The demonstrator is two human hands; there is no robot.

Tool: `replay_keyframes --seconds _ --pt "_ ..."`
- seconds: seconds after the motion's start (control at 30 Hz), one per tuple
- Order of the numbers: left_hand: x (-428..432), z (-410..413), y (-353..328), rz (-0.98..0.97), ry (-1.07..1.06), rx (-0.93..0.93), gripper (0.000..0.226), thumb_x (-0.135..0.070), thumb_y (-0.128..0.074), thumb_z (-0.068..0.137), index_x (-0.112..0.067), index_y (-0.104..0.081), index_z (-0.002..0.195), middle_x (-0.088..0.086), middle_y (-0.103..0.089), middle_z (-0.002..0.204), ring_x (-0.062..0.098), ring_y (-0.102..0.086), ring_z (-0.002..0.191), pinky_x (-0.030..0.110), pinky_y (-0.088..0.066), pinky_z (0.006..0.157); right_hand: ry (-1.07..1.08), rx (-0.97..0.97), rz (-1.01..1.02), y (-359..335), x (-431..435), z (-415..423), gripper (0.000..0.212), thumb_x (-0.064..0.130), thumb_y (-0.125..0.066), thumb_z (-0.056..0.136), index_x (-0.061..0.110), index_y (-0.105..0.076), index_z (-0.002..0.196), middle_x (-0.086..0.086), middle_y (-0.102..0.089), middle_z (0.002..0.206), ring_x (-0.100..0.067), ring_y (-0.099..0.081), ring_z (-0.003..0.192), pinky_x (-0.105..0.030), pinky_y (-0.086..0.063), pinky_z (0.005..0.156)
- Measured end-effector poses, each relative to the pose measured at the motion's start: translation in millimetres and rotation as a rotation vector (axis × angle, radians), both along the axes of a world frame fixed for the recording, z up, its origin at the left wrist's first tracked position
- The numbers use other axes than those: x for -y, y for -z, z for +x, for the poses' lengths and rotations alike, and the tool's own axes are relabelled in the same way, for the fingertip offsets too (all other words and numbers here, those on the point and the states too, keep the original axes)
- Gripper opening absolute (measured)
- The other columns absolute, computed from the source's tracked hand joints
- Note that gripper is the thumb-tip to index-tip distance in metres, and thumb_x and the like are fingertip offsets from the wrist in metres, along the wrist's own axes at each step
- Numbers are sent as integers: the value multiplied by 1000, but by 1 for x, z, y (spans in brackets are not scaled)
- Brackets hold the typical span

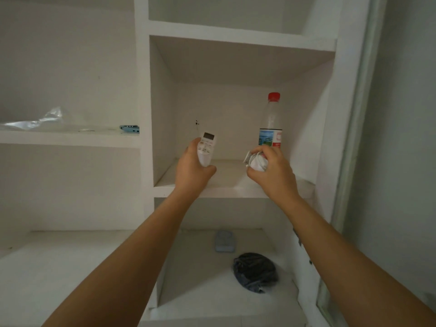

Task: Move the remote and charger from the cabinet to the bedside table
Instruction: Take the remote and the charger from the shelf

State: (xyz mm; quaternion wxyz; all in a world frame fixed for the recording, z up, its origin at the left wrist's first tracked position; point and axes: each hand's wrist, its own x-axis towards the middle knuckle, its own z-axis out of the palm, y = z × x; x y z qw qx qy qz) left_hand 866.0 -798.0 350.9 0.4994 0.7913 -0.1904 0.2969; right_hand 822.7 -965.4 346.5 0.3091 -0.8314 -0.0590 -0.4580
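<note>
A white remote (206, 147) with a small screen at its top stands upright in my left hand (192, 172), which is closed around its lower half. My right hand (273, 171) grips a white charger with its coiled cable (256, 161). Both hands are raised in front of the middle compartment of the white cabinet, just above its shelf (226, 185). The bedside table is not in view.
A plastic bottle (271, 123) with a red cap stands at the back right of the same shelf. The compartment below holds a dark bundle (254, 271) and a pale blue object (224, 240). On the left shelf lie clear plastic (47, 119) and a small blue item (129, 129).
</note>
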Motion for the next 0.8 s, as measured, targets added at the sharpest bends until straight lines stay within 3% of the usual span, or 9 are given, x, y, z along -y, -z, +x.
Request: replay_keyframes --seconds 0.2,0.4,0.53,0.63,0.8 --pt "-13 -41 5 -107 -11 132 69 -2 -62 72 -19 -35 134 8 -52 125 23 -51 104 31 -44 79 -107 155 101 4 -18 -22 32 13 -70 69 19 -58 98 -5 -56 106 -26 -55 96 -38 -49 76" --pt "-42 -86 21 -119 -114 193 71 -4 -63 77 -22 -29 137 3 -45 130 3 -39 95 4 -36 64 -234 187 154 23 -49 -48 38 15 -72 73 18 -55 107 -6 -57 112 -12 -50 98 -16 -41 79" --pt "-70 -119 42 -161 -148 235 70 -2 -64 76 -20 -32 135 4 -43 134 -1 -38 99 -5 -37 72 -334 201 226 41 -85 -73 38 13 -71 74 18 -53 107 -1 -54 109 -14 -53 98 -26 -49 83" --pt "-97 -147 64 -179 -196 218 70 0 -63 75 -21 -32 134 3 -42 133 6 -41 102 -3 -39 73 -413 200 268 58 -119 -94 38 11 -72 74 14 -54 108 -4 -55 107 -18 -56 97 -23 -49 81" --pt "-167 -208 114 -188 -381 133 70 3 -61 74 -24 -33 133 2 -43 131 10 -44 101 0 -43 69 -609 72 362 105 -190 -135 38 9 -70 73 18 -54 106 -7 -57 108 -18 -57 97 -36 -52 84"
